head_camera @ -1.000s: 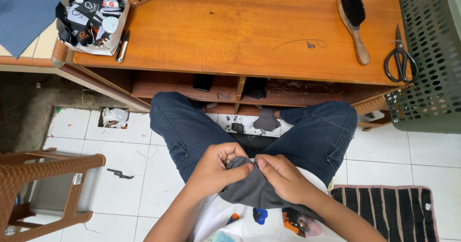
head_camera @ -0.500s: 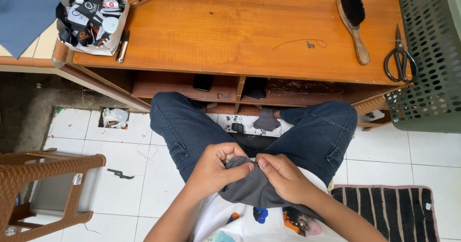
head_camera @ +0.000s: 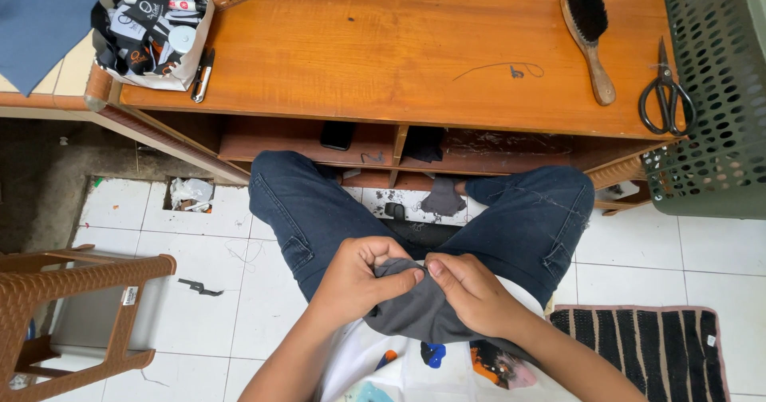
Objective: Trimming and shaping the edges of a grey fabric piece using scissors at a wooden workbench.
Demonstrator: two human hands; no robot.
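The person sits at a low wooden table (head_camera: 383,43) with knees in blue jeans spread beneath its edge, and both hands meet over the lap. The left hand (head_camera: 361,276) and the right hand (head_camera: 471,290) are closed on a piece of dark grey cloth (head_camera: 415,310), pinching its top edge between thumbs and fingertips so that the two hands nearly touch; the rest of the cloth hangs down onto a white printed shirt. On the table top, well apart from the hands, lie a wooden-handled brush (head_camera: 589,31) with dark bristles and, near the right edge, a pair of black scissors (head_camera: 666,91). At the table's far left corner stands a small bag (head_camera: 155,31) stuffed with black and white bits, a pen just beside it. A green perforated basket (head_camera: 718,91) stands against the table on the right, a striped mat (head_camera: 646,354) lies on the white tiled floor below it, and a brown plastic stool (head_camera: 72,298) stands at the left.
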